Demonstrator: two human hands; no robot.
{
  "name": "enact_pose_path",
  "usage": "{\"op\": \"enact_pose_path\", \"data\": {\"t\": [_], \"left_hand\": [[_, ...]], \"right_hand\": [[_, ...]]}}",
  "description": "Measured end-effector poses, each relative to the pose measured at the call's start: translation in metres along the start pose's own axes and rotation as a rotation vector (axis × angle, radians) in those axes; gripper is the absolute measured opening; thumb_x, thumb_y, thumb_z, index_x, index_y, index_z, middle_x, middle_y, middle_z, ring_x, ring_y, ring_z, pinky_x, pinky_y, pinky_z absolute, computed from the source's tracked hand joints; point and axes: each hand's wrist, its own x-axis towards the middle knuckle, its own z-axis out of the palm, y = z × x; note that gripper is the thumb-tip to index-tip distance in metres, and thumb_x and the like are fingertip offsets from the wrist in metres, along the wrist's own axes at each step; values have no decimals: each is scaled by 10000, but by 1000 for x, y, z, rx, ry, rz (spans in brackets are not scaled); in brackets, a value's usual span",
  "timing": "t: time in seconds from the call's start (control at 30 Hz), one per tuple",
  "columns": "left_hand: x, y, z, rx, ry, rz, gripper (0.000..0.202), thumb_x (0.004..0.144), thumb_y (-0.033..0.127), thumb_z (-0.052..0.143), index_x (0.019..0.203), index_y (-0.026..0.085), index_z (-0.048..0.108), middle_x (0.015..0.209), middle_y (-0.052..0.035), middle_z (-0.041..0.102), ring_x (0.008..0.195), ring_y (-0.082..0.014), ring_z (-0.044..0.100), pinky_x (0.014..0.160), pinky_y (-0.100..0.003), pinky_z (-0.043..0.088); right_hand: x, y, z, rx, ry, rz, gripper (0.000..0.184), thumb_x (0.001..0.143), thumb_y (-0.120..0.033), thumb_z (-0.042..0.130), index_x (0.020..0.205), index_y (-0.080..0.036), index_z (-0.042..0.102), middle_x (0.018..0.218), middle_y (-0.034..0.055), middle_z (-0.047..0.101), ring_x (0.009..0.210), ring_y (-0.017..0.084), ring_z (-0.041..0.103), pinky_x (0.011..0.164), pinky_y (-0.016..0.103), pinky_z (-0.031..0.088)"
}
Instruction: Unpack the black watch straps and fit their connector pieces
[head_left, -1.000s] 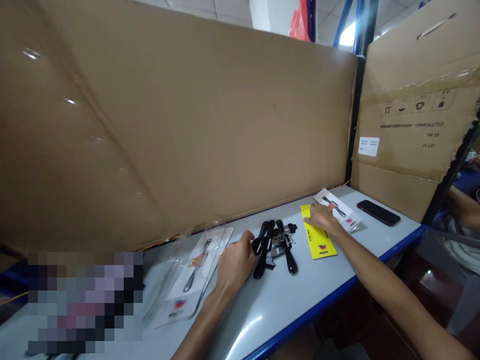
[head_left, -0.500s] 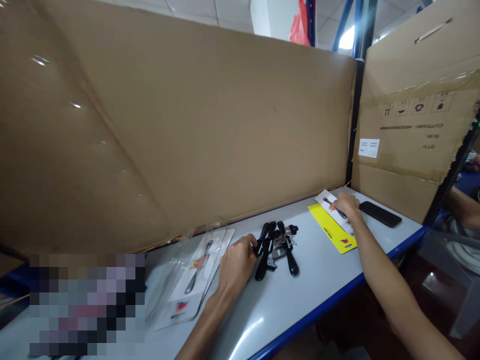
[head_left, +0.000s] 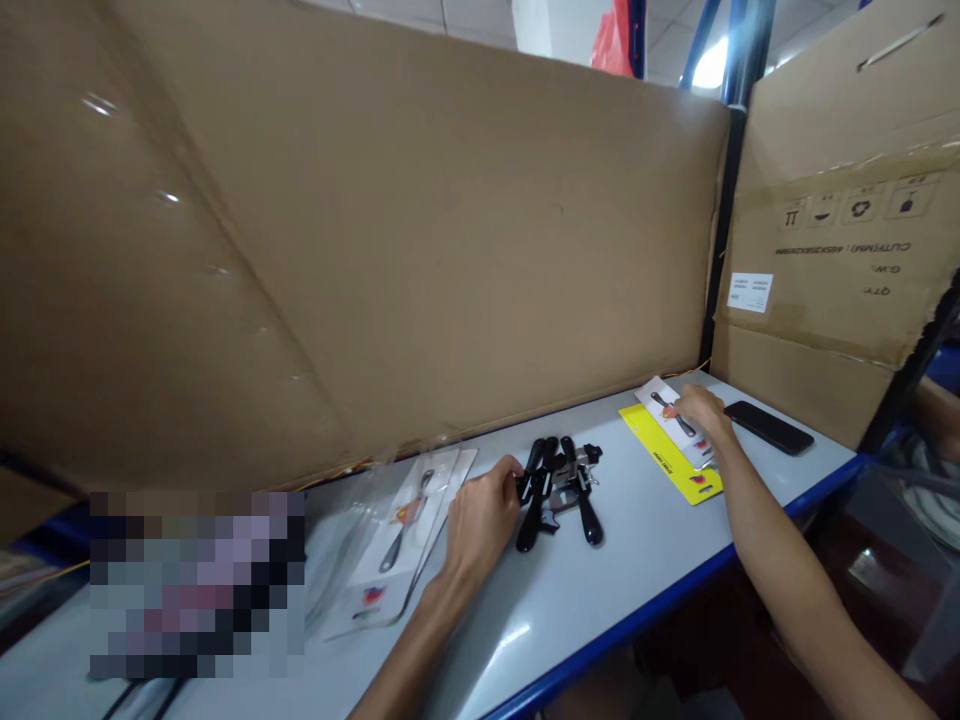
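Observation:
My left hand [head_left: 482, 512] is closed, its fingertips at the left side of a small pile of black-handled metal tools [head_left: 556, 492]. It pinches a black part at the pile's edge, mostly hidden by the fingers. Over on the right, my right hand [head_left: 702, 408] has its fingers curled on a white printed card [head_left: 660, 396] with a picture of a dark-handled tool. Beneath that card lies a yellow card [head_left: 651, 446], partly covered. To the left of my left hand are white cards in clear plastic packs [head_left: 405, 530], bearing a similar picture.
A black phone [head_left: 769, 428] lies right of my right hand. Large cardboard sheets [head_left: 450, 230] stand behind the grey tabletop [head_left: 600, 600], with a printed cardboard panel [head_left: 817, 300] at right. A blurred-out object [head_left: 202, 590] lies far left. Another person's arm [head_left: 937, 410] shows at the right edge.
The camera view has shifted slightly, so everything appears a little further right. Both hands stay at the same things, with little visible movement.

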Motion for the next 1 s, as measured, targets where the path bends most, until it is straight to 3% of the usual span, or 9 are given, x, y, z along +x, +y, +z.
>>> {"op": "enact_pose_path", "data": {"t": [0.2,0.3,0.4,0.53,0.6,0.7,0.83,0.93,1.0], "left_hand": [[0,-2,8,-224,147,69,301,890,166,494,1175,211,580,764,-22,636,741,-205,596,656,-281,317],[2,-1,11,-534,232,92,326,877,239,551,1202,207,546,818,-19,620,754,-195,593,675,-282,391],[6,1,12,-952,196,28,354,847,349,631,1161,206,553,829,-21,627,735,-184,606,640,-272,441],[8,6,9,-1421,11,-126,423,855,469,636,1162,190,553,908,-69,681,833,-212,670,713,-305,517],[8,10,8,-1612,-120,-217,455,894,523,569,1193,180,551,933,-94,701,853,-227,693,738,-323,536],[8,11,8,-1831,-276,-335,498,943,564,448,1167,146,598,895,-109,721,787,-228,709,732,-338,557],[9,1,10,-1940,-288,-553,529,965,549,381,1071,107,651,792,-98,733,645,-222,697,674,-362,580],[11,-5,12,-1991,-276,-658,479,969,491,386,1012,99,659,728,-90,726,581,-214,682,634,-364,586],[13,-6,12,-2022,-285,-678,438,965,440,398,1006,93,663,734,-98,729,610,-227,696,659,-381,593]], "right_hand": [[-11,-4,-7,62,136,-44,255,794,-220,644,1008,-142,759,1104,203,721,1066,306,679,773,308,486],[-16,-7,-16,185,327,-48,270,817,-215,603,1045,-150,732,1090,187,727,1055,288,679,793,306,484],[-23,-23,-20,542,422,-152,291,821,-203,564,1082,-156,684,1047,145,744,996,254,692,795,300,496],[-56,-69,2,1238,48,-366,310,758,-256,591,1049,-154,619,933,93,755,784,230,708,673,304,528],[-86,-95,25,1393,-161,-437,291,707,-258,631,983,-167,622,902,65,748,745,212,695,647,291,523],[-134,-124,56,1440,-445,-446,300,697,-266,647,984,-184,614,813,31,730,662,192,666,579,277,496],[-173,-136,74,1469,-709,-469,329,702,-236,649,1026,-194,609,833,22,712,702,183,667,618,281,508],[-175,-134,74,1461,-812,-504,386,696,-236,670,1075,-195,612,874,29,695,753,187,671,666,300,529],[-172,-131,73,1402,-776,-553,415,721,-257,668,1127,-205,594,887,27,679,750,184,663,650,298,526]]}}
